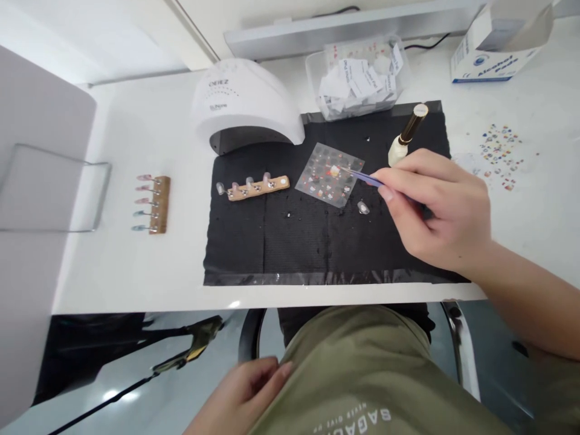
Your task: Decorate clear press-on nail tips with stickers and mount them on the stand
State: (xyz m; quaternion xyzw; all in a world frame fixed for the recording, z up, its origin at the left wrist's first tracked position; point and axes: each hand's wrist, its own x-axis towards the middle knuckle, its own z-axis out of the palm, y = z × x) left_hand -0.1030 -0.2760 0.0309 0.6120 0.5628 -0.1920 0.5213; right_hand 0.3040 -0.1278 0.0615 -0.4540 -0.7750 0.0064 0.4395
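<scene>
Head view: the right hand (446, 208), fingers (401, 175) clamped on purple tweezers (365, 177), angles them toward ten o'clock, apparently for precise contact with the nail-sticker sheet (328, 178); left hand (251, 386) curled, grip unclear.

On the box (496, 57) beyond the right hand (441, 208) and off to its right, large blue letters read "Alcohol Pads", with what looks like a small CE mark near the lower left corner. The white sachets (357, 81) in the clear tub (313, 75), beyond the same hand and to its left, carry print in which "Pad" can be made out. Farther left of that hand, the white lamp (248, 96) bears a brand in capitals, perhaps "QBIEZ", and below it "SUNone", the ending unsure. Right of the left hand (251, 386), the green shirt (362, 362) shows "NEVER GIVE UP" upside down, beside larger letters beginning "SABA", the rest unclear.
</scene>
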